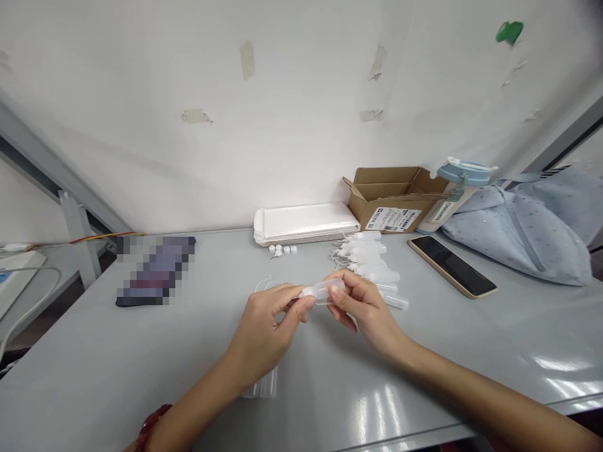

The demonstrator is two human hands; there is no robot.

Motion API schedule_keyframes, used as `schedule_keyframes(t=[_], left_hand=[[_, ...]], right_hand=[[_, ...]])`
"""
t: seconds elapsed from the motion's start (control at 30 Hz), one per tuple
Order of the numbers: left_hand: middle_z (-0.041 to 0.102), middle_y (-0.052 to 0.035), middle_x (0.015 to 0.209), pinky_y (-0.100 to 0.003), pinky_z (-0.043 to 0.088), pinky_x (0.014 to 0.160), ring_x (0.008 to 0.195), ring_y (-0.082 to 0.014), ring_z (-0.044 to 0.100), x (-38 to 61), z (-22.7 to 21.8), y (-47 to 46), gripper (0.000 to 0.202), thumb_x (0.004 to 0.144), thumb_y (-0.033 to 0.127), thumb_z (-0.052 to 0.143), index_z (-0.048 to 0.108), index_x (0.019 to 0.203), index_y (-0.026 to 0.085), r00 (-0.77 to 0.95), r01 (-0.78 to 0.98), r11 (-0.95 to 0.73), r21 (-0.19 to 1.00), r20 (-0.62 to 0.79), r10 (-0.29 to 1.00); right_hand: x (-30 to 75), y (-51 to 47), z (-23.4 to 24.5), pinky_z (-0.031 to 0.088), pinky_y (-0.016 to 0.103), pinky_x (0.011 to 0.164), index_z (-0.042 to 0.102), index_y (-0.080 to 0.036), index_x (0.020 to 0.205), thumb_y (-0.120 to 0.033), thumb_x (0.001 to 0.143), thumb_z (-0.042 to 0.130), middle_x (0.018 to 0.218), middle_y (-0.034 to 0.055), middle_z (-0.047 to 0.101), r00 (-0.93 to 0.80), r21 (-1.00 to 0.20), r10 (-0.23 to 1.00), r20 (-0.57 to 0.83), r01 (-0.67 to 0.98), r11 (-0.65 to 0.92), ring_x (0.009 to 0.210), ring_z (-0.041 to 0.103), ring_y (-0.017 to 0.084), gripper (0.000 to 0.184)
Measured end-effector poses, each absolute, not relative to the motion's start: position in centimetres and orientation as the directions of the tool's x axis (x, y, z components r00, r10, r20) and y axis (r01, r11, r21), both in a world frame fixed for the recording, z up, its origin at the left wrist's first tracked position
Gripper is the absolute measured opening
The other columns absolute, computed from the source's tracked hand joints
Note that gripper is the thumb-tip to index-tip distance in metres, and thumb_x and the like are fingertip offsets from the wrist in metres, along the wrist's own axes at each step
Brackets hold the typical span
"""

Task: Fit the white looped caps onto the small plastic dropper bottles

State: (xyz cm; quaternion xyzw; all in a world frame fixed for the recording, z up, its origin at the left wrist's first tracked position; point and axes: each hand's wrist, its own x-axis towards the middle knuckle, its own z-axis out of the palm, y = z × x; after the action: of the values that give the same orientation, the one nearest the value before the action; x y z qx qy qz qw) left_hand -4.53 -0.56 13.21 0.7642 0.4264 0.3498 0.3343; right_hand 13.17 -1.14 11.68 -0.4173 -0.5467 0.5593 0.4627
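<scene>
Between my two hands, above the middle of the table, is a small translucent plastic dropper bottle (324,289), lying sideways. My left hand (276,317) pinches its narrow tip end. The fingers of my right hand (360,304) close round its wider end. A thin pale cord hangs just below the bottle. Right of my hands lies a row of several similar bottles (370,257) with thin cords at their tips. Several small white caps (286,250) sit behind my left hand. Clear tubes (268,382) lie partly hidden under my left forearm.
A flat white stack of packaging (306,223) lies against the wall. Beside it stand an open cardboard box (393,198) and a blue-lidded cup (455,188). A phone (452,267) and a light blue cloth bag (518,232) lie at the right. A blurred dark item (157,273) lies left.
</scene>
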Motion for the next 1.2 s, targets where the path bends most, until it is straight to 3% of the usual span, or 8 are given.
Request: schedule_keyframes(t=[0.27,0.4,0.5,0.63,0.83,1.03,1.1,1.2], left_hand=[[0.06,-0.0015,0.072,-0.022,0.04,0.057,0.061,-0.0113,0.051,-4.6,12.5,-0.2,0.016,0.089,0.011,0.045,0.06,0.086,0.017,0.447,0.422,-0.727,0.542,0.573,0.687],[0.062,-0.0033,0.077,-0.022,0.043,0.06,0.067,-0.0124,0.055,-4.7,12.2,-0.1,0.016,0.089,0.009,0.046,0.06,0.093,0.016,0.459,0.411,-0.777,0.476,0.629,0.628],[0.064,-0.0022,0.077,-0.022,0.045,0.06,0.067,-0.0126,0.057,-4.7,12.6,-0.3,0.011,0.088,0.017,0.051,0.062,0.09,0.017,0.42,0.391,-0.645,0.657,0.496,0.76],[0.063,-0.0021,0.073,-0.022,0.048,0.058,0.065,-0.0129,0.059,-4.6,13.6,-0.5,0.03,0.092,0.035,0.045,0.063,0.076,0.017,0.421,0.288,-0.224,0.931,0.088,0.903],[0.056,-0.0014,0.06,-0.023,0.044,0.048,0.052,-0.0125,0.054,-4.7,13.9,-0.1,0.039,0.088,0.044,0.047,0.06,0.067,0.013,0.473,0.069,0.176,0.982,-0.188,0.861],[0.051,0.0005,0.053,-0.025,0.042,0.051,0.047,-0.0112,0.049,-4.7,13.7,0.0,0.044,0.089,0.046,0.042,0.056,0.063,0.014,0.474,0.113,0.249,0.962,-0.272,0.837],[0.052,0.0007,0.056,-0.025,0.041,0.053,0.051,-0.0119,0.05,-4.6,13.6,-0.2,0.044,0.091,0.046,0.038,0.055,0.065,0.015,0.424,0.197,0.133,0.971,-0.207,0.882],[0.051,0.0022,0.059,-0.024,0.039,0.054,0.056,-0.0123,0.051,-4.6,13.4,-0.5,0.04,0.092,0.047,0.039,0.051,0.067,0.018,0.393,0.357,-0.087,0.93,-0.065,0.917]], right_hand=[[13.1,-1.1,12.0,0.018,0.022,0.037,0.047,-0.018,0.067,-0.051,0.084,0.052,0.049,-0.0004,0.058,-0.242,-0.999,0.97,-0.028,-0.03,-0.037,0.034,0.026,0.005,0.037],[13.2,-0.9,11.9,0.015,0.021,0.033,0.045,-0.018,0.065,-0.05,0.088,0.046,0.053,0.0023,0.063,-0.302,-0.988,0.946,-0.118,-0.064,-0.143,0.029,0.027,0.004,0.039],[13.1,-0.9,11.8,0.021,0.021,0.033,0.046,-0.017,0.065,-0.051,0.089,0.044,0.054,0.0023,0.063,-0.318,-0.987,0.942,-0.11,-0.08,-0.142,0.03,0.033,0.005,0.041],[13.1,-1.2,11.9,0.031,0.022,0.038,0.05,-0.017,0.067,-0.052,0.089,0.043,0.057,0.0005,0.061,-0.267,-1.0,0.964,-0.008,-0.007,-0.011,0.036,0.042,0.007,0.042],[13.4,-1.5,12.1,0.035,0.024,0.047,0.053,-0.018,0.06,-0.049,0.088,0.048,0.054,-0.0008,0.055,-0.245,-0.93,0.957,0.155,0.29,0.225,0.045,0.046,0.01,0.042],[13.7,-1.3,11.9,0.036,0.026,0.052,0.059,-0.018,0.085,-0.038,0.09,0.047,0.065,0.0019,0.056,-0.279,-0.706,0.857,0.433,0.487,0.515,0.054,0.047,0.013,0.023],[13.6,-1.2,11.8,0.035,0.026,0.053,0.058,-0.018,0.082,-0.037,0.092,0.043,0.063,0.0013,0.054,-0.291,-0.718,0.865,0.408,0.483,0.501,0.054,0.046,0.013,0.026],[13.5,-1.0,11.7,0.032,0.025,0.051,0.05,-0.019,0.067,-0.042,0.094,0.038,0.057,-0.0019,0.044,-0.247,-0.836,0.931,0.267,0.422,0.352,0.052,0.041,0.012,0.037]])
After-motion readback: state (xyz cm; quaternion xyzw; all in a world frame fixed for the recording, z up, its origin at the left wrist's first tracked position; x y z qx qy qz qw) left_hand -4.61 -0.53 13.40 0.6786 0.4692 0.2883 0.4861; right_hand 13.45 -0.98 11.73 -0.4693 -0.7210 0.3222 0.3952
